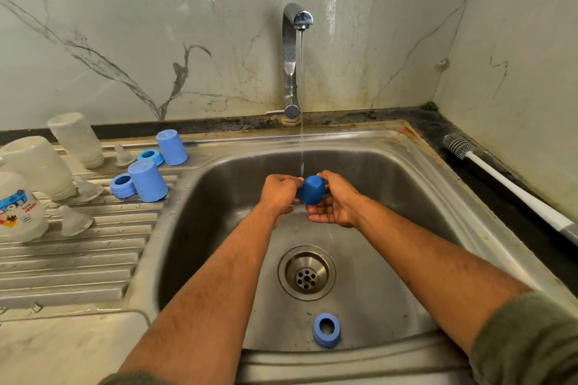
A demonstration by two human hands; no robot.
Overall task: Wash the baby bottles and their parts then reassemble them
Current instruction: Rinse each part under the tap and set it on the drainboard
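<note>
A person rinses a blue bottle cap under a thin stream from the tap, holding it above the middle of the steel sink. The cap looks light, rigid plastic, and wet, so probably slick; its rounded closed end offers little purchase, and the open rim or side wall seems the safer place to hold. The left hand pinches the cap's left side, fingers curled, knuckles up. The right hand lies palm up beneath it, thumb on the cap's upper right edge and fingers cupped below, so both hands grip the one cap. Both forearms reach straight forward over the sink's near edge. A blue ring lies alone on the sink floor, near the front wall. On the draining board at left stand upturned clear bottles, two more blue caps, two rings and clear teats. A bottle brush rests on the tabletop at right.
</note>
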